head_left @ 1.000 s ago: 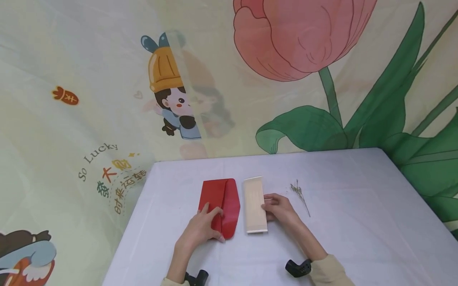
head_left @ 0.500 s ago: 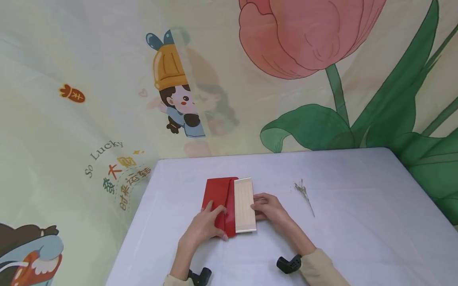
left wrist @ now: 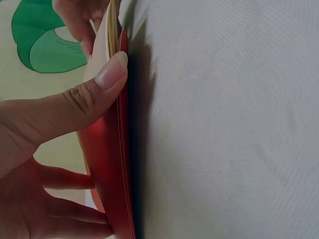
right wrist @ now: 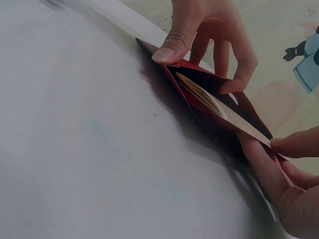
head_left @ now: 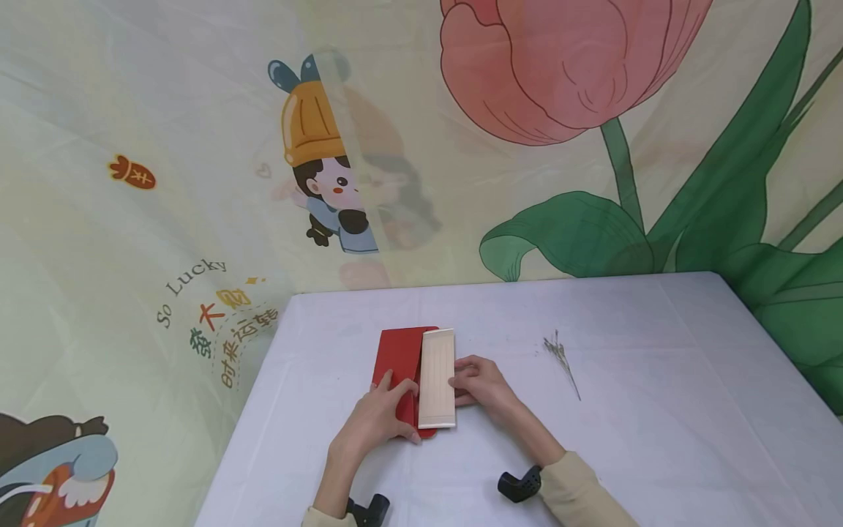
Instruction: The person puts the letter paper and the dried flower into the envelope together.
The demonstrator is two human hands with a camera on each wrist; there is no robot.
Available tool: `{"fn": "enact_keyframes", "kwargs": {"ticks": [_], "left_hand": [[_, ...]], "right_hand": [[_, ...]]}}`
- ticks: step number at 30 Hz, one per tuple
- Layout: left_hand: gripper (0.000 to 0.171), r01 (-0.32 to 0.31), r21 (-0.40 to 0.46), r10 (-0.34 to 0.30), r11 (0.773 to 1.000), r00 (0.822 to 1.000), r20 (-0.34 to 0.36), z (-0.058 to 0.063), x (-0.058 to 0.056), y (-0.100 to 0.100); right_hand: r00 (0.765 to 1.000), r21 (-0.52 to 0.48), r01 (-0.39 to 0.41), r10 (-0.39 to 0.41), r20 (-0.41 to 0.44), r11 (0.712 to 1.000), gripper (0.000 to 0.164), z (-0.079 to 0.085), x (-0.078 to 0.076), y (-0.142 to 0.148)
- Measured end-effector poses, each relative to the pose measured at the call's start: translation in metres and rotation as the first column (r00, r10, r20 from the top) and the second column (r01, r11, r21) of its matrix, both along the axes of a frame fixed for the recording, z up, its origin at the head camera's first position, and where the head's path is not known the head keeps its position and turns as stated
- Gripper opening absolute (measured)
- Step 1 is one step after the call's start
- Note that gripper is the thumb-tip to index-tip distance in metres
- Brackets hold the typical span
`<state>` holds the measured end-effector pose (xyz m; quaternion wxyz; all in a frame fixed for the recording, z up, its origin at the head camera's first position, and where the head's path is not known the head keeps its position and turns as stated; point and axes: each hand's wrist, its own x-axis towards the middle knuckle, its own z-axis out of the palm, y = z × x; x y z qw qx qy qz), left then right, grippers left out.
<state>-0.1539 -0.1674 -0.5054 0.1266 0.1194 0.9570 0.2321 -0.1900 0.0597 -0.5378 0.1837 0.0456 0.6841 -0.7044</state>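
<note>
A red envelope (head_left: 400, 350) lies on the white-covered table, its flap side to the right. My left hand (head_left: 372, 419) holds it, thumb at the near edge and fingers over the front. In the right wrist view the envelope's mouth gapes, with the left index finger at its upper edge. Between the thumb and fingers of my right hand (head_left: 486, 384) is a folded cream paper (head_left: 437, 380) with lined panels. One long edge of the paper (right wrist: 202, 94) sits at the envelope's mouth, over the flap; how far inside it reaches is hard to tell.
A small dried flower sprig (head_left: 562, 362) lies to the right of the hands. Behind the table (head_left: 658, 351) hangs a printed backdrop (head_left: 408, 110) with a tulip and cartoon figures. Black wrist devices (head_left: 520, 484) sit near both sleeves.
My right hand has brought the folded paper leftward, from beside the envelope to over its flap and up to the mouth. The left hand keeps its hold on the envelope.
</note>
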Motion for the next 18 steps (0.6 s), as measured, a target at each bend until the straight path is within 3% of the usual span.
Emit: {"fn": "enact_keyframes", "kwargs": {"ticks": [18], "left_hand": [[0.064,0.026,0.002,-0.026,1.000,1.000,-0.016,0.000,0.000,-0.003]], "right_hand": [[0.999,-0.043,-0.048,0.047,-0.016,0.998,0.036,-0.002,-0.001,-0.018]]}}
